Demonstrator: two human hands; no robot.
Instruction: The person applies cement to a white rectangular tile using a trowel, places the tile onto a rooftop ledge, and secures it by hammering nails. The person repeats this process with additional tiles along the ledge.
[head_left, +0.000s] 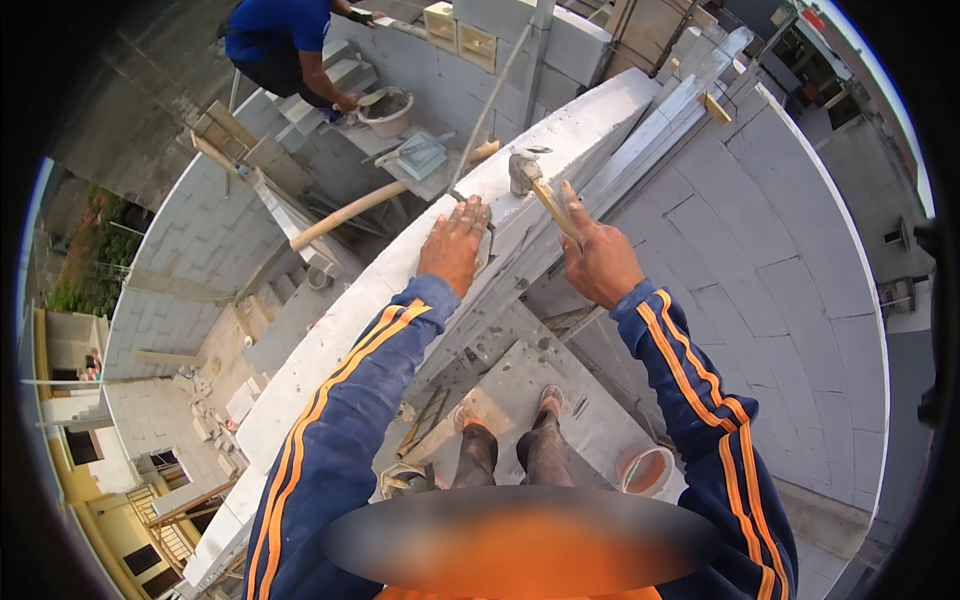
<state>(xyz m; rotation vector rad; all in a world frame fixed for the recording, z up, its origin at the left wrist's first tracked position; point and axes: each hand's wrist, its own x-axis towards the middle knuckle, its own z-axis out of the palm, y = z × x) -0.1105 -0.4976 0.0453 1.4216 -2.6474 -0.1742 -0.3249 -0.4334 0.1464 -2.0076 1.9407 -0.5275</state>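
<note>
My right hand [601, 262] is closed around the wooden handle of a claw hammer [549, 203]. The hammer's head is over the white top of a block wall [380, 285], near its right edge; whether it touches the wall I cannot tell. My left hand [455, 243] lies flat on that same top, fingers stretched toward the far end. A thin dark piece [490, 238] shows beside its fingertips, partly hidden, and its kind is unclear. Both forearms are in dark blue sleeves with orange stripes.
Below, my feet stand on a grey platform [520, 385], with a bucket [645, 470] at its right. Metal channels [650, 145] run along the wall's right side. Across the wall, a wooden pole [350, 215] slants near a co-worker [285, 45] reaching to a mortar tub [386, 112].
</note>
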